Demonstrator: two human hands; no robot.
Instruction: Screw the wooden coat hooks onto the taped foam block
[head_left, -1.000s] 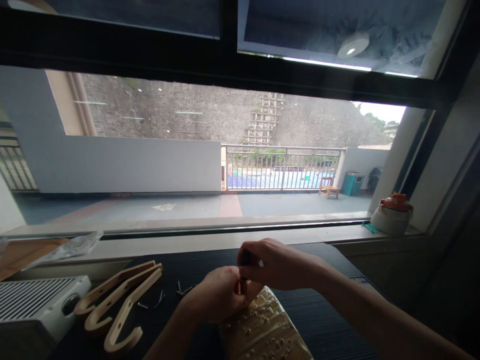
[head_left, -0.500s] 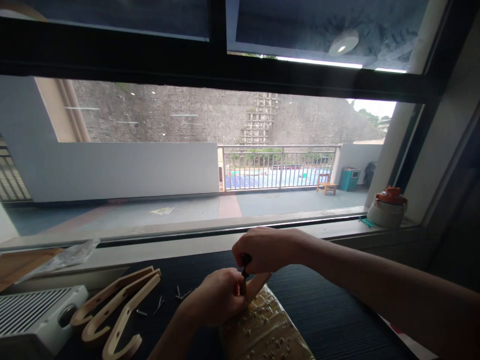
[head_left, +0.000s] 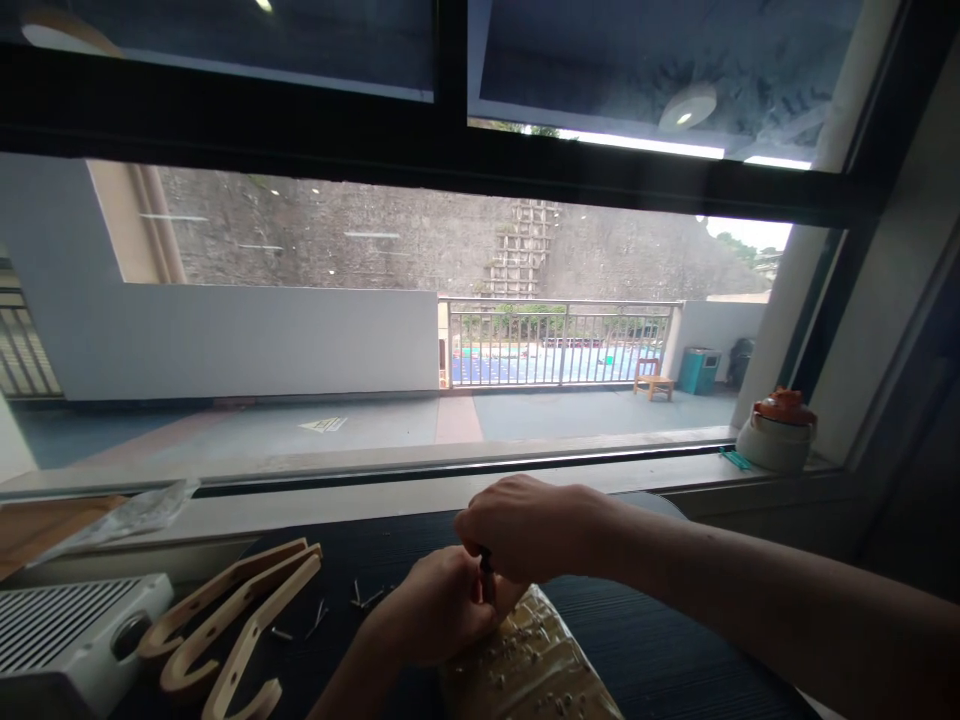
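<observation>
My right hand (head_left: 525, 528) is closed over the top of a small dark tool (head_left: 487, 578) that stands upright. Just below it, my left hand (head_left: 435, 605) is closed round something at the foot of that tool; a bit of pale wood shows between the fingers. Both hands hover over a clear plastic bag (head_left: 529, 665) full of small fasteners, which lies on the dark table (head_left: 637, 640). Three curved wooden hook pieces (head_left: 232, 620) lie to the left, with several loose screws (head_left: 360, 598) between them and my hands.
A white ribbed appliance (head_left: 67, 640) sits at the lower left corner. A crumpled clear bag (head_left: 127, 515) rests on the window sill at left. At the sill's right end stands a white pot with an orange lid (head_left: 776, 430). A large window fills the view ahead.
My right hand rose off the tool top half a second ago, showing the dark handle, and has come back down over it. The left hand has stayed in place.
</observation>
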